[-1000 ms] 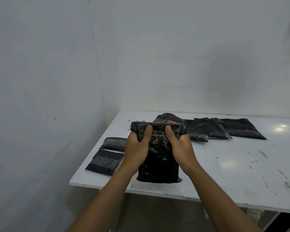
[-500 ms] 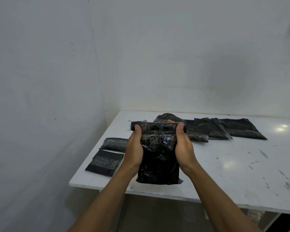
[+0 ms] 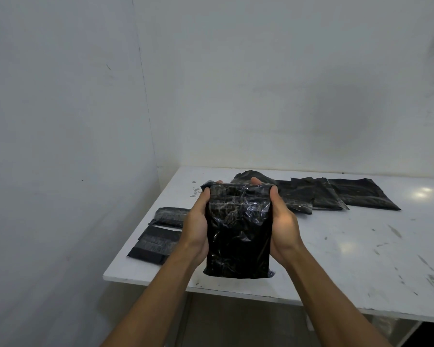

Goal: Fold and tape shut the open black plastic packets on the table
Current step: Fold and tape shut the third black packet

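Note:
A black plastic packet (image 3: 238,234) is held upright over the near edge of the white table (image 3: 348,251), its top folded over and covered with shiny clear tape. My left hand (image 3: 194,229) grips its left side, with the fingertips curled behind the top corner. My right hand (image 3: 283,226) grips its right side, thumb at the top right corner and fingers behind. Several open black packets (image 3: 336,194) lie overlapping at the back of the table. Two folded packets (image 3: 155,244) lie at the table's left edge.
White walls meet in a corner close behind and to the left of the table. The table's front edge runs just below the held packet. The table's right half shows scuffs and light reflections.
Both thumbs slid outward from the middle of the folded top to the packet's side edges. The packet's top now tilts more toward me.

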